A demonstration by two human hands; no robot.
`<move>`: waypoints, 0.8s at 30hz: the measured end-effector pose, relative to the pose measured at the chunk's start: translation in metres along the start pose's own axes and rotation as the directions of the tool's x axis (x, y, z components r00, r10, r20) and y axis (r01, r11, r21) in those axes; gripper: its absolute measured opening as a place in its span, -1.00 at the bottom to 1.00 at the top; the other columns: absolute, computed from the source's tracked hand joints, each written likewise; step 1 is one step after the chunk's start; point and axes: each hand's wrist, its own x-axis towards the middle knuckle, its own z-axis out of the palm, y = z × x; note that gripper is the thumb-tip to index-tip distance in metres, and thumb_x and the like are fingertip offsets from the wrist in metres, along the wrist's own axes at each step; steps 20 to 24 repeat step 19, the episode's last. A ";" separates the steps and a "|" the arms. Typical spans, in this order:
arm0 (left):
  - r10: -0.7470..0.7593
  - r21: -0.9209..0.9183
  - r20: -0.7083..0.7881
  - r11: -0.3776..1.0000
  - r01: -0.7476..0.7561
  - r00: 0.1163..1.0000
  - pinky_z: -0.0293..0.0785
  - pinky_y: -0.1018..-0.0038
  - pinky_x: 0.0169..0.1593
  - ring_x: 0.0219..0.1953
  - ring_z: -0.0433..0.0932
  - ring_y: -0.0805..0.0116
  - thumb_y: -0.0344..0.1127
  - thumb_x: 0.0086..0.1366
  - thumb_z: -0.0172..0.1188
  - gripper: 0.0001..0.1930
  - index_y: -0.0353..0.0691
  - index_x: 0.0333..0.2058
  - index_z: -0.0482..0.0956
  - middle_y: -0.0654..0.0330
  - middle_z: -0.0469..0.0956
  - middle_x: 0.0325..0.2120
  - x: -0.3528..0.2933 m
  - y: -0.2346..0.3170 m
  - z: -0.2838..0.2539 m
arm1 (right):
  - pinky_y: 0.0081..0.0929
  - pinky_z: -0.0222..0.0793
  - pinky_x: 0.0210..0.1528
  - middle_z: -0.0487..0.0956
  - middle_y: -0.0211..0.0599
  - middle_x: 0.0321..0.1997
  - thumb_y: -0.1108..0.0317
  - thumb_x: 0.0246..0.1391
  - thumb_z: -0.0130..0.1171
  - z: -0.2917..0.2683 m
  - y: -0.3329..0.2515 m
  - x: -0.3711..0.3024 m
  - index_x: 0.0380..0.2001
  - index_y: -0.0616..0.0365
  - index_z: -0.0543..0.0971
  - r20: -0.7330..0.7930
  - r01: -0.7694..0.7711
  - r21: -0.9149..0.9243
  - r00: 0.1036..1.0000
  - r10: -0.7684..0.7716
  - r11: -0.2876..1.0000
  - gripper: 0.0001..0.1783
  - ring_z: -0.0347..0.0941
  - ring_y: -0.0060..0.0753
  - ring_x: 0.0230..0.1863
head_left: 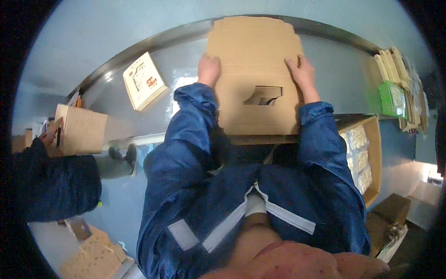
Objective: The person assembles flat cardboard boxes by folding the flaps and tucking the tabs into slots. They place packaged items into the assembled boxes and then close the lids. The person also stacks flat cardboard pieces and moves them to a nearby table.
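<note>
A brown cardboard box blank (255, 56) lies in front of me over the metal table, creased across, with an irregular cut-out window in its nearer half. My left hand (209, 70) is closed on its left edge, most of the fingers out of sight. On the opposite edge my right hand (303, 76) grips the board, thumb on the upper face and fingers partly hidden. Clear plastic packaging with something pale in it (183, 83) lies beside my left wrist, partly covered by my sleeve.
A printed cream carton (145, 83) rests on the metal table (339, 74) to the left. At right stand a green box (392, 100), folded cardboard (392, 65) and an open carton of wrapped packs (374, 158). A co-worker's hand (50, 132) touches a brown box (83, 130) at far left.
</note>
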 end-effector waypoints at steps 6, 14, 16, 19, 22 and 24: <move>0.112 -0.309 -0.221 0.934 -0.179 0.969 0.46 0.17 0.05 -0.01 0.55 -0.05 -0.51 0.15 0.18 -0.54 -0.34 0.07 0.37 -0.12 0.58 -0.12 -0.043 0.101 -0.036 | -0.18 0.24 0.33 0.35 0.16 0.35 -0.25 0.18 0.12 -0.005 0.023 -0.009 0.31 0.36 0.29 0.065 -0.092 0.344 0.995 0.074 0.934 -0.07 0.31 0.02 0.34; 0.280 -0.913 0.399 0.208 0.350 0.873 0.36 0.33 0.24 0.16 0.47 0.28 -0.56 0.25 0.15 -0.35 -0.27 0.30 0.16 0.04 0.48 0.09 -0.121 0.117 -0.136 | -0.28 0.43 0.18 0.47 -0.07 0.25 0.20 0.21 0.23 -0.128 0.023 -0.025 0.33 0.25 0.26 0.493 -0.442 0.836 0.866 -0.089 0.325 -0.29 0.45 -0.15 0.22; 0.144 -0.824 0.486 0.403 0.398 0.862 0.26 0.30 0.32 0.25 0.39 0.22 -0.52 0.24 0.18 -0.25 -0.23 0.37 0.07 -0.02 0.43 0.17 -0.102 0.104 -0.120 | -0.22 0.44 0.18 0.50 -0.12 0.23 0.23 0.22 0.21 -0.131 0.038 -0.016 0.33 0.16 0.30 0.593 -0.516 0.763 0.799 -0.102 0.390 -0.35 0.46 -0.11 0.21; 0.128 -0.329 0.406 0.944 0.014 0.905 0.11 0.19 0.41 0.34 0.27 0.03 -0.33 0.24 0.27 -0.16 -0.18 0.41 0.01 -0.06 0.27 0.31 -0.077 0.099 -0.074 | -0.25 0.46 0.15 0.54 -0.11 0.18 0.17 0.16 0.27 -0.097 0.070 0.014 0.30 0.18 0.32 0.556 -0.191 0.233 0.830 0.031 0.954 -0.30 0.51 -0.14 0.14; 0.128 -0.329 0.406 0.944 0.014 0.905 0.11 0.19 0.41 0.34 0.27 0.03 -0.33 0.24 0.27 -0.16 -0.18 0.41 0.01 -0.06 0.27 0.31 -0.077 0.099 -0.074 | -0.25 0.46 0.15 0.54 -0.11 0.18 0.17 0.16 0.27 -0.097 0.070 0.014 0.30 0.18 0.32 0.556 -0.191 0.233 0.830 0.031 0.954 -0.30 0.51 -0.14 0.14; 0.128 -0.329 0.406 0.944 0.014 0.905 0.11 0.19 0.41 0.34 0.27 0.03 -0.33 0.24 0.27 -0.16 -0.18 0.41 0.01 -0.06 0.27 0.31 -0.077 0.099 -0.074 | -0.25 0.46 0.15 0.54 -0.11 0.18 0.17 0.16 0.27 -0.097 0.070 0.014 0.30 0.18 0.32 0.556 -0.191 0.233 0.830 0.031 0.954 -0.30 0.51 -0.14 0.14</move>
